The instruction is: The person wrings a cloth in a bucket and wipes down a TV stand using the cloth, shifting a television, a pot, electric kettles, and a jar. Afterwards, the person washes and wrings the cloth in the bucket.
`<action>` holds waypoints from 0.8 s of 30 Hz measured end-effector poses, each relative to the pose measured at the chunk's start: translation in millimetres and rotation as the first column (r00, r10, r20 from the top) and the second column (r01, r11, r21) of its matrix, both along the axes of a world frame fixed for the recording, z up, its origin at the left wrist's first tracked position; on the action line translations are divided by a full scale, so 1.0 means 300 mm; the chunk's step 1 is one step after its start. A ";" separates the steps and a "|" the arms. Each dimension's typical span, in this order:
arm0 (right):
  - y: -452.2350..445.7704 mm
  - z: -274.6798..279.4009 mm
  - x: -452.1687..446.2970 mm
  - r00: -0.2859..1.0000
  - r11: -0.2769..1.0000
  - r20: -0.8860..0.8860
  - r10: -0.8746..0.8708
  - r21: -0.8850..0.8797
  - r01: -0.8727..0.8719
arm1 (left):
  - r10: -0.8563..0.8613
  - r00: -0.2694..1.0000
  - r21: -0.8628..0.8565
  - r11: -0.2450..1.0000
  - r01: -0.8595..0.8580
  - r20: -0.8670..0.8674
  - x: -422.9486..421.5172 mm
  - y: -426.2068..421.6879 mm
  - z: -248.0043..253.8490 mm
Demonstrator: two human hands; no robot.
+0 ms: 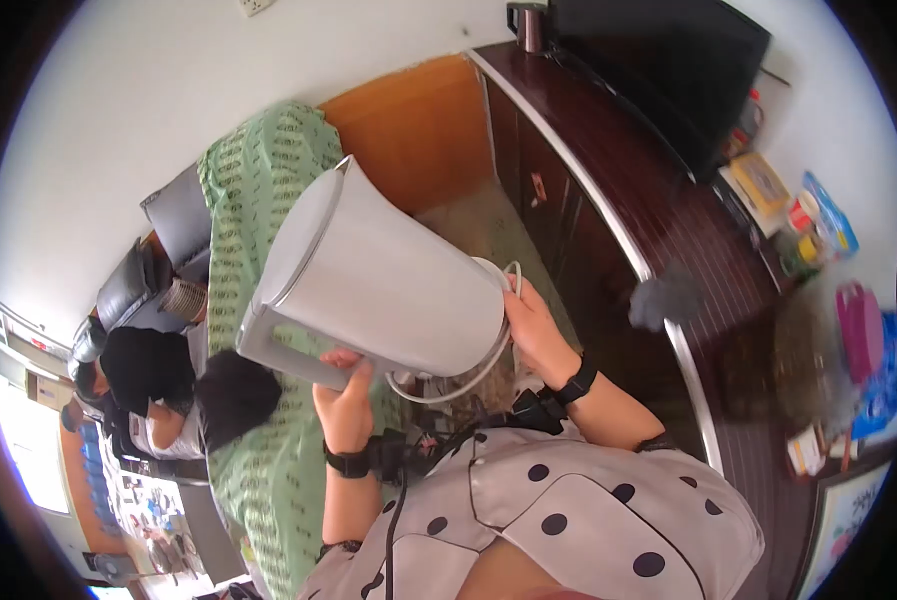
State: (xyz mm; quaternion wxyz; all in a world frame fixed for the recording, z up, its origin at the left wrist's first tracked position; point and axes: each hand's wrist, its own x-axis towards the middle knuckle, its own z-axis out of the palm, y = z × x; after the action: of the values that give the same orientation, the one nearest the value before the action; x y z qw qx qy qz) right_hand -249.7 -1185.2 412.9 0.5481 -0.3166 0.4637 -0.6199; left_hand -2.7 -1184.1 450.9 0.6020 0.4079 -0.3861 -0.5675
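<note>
A white electric kettle (393,285) with its lid closed is held tilted in front of my body, its top toward the upper left. My left hand (346,400) is closed round the lower end of the kettle's handle. At the kettle's bottom end, my right hand (536,322) grips the base, its fingers partly hidden behind it. A pale power cord (468,388) loops below the kettle and runs by my right hand.
A dark cabinet (608,150) at the right bears a television (668,70), another kettle (531,28), a grey cloth (665,299) and a purple item (858,330). Green patterned fabric (268,210) covers something at the left. People in dark tops are beyond it.
</note>
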 end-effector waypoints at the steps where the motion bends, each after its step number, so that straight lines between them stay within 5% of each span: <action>1: -0.126 -0.002 -0.056 0.996 0.999 -0.094 -0.003 -0.046 -0.002 | -0.022 0.992 -0.028 0.999 0.026 0.123 -0.029 -0.094 -0.020; 2: -0.253 -0.016 -0.113 0.994 0.997 -0.107 0.003 -0.076 -0.011 | -0.033 0.970 -0.063 0.997 0.050 0.242 -0.071 -0.202 -0.041; 4: -0.505 -0.035 -0.226 0.897 0.956 -0.416 -0.146 -0.292 0.020 | -0.108 0.982 -0.061 0.991 0.119 0.153 -0.190 -0.448 -0.052; 6: -0.731 -0.008 -0.362 0.915 0.972 -0.389 -0.108 -0.234 0.016 | -0.237 0.968 -0.022 0.972 0.236 -0.082 -0.346 -0.677 -0.003; 10: -1.016 0.091 -0.593 0.893 0.979 -0.438 -0.107 -0.205 0.017 | -0.314 0.939 -0.075 0.949 0.306 -0.140 -0.553 -1.069 0.069; 12: -1.142 0.172 -0.730 0.840 0.956 -0.464 -0.281 -0.213 0.202 | -0.376 0.915 -0.089 0.926 0.366 -0.147 -0.646 -1.296 0.125; 16: -1.250 0.254 -0.932 0.875 0.848 -0.096 -0.475 -0.315 0.425 | -0.440 0.895 -0.180 0.889 0.421 -0.077 -0.798 -1.607 0.139; 19: -1.257 0.296 -1.044 0.554 0.675 -0.397 -0.732 -0.536 0.507 | -0.427 0.902 -0.162 0.897 0.412 -0.068 -0.952 -1.861 0.105; 24: -1.356 0.282 -1.082 0.310 0.536 -0.444 -0.841 -0.604 0.589 | -0.565 0.825 -0.162 0.812 0.561 0.025 -1.227 -2.271 -0.030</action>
State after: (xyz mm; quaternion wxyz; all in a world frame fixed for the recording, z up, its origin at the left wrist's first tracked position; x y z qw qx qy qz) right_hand -574.2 -1592.0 497.4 -0.0733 -0.3659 0.6123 -0.6970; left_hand -370.6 -1865.4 442.0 0.4430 0.2184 -0.5269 -0.6916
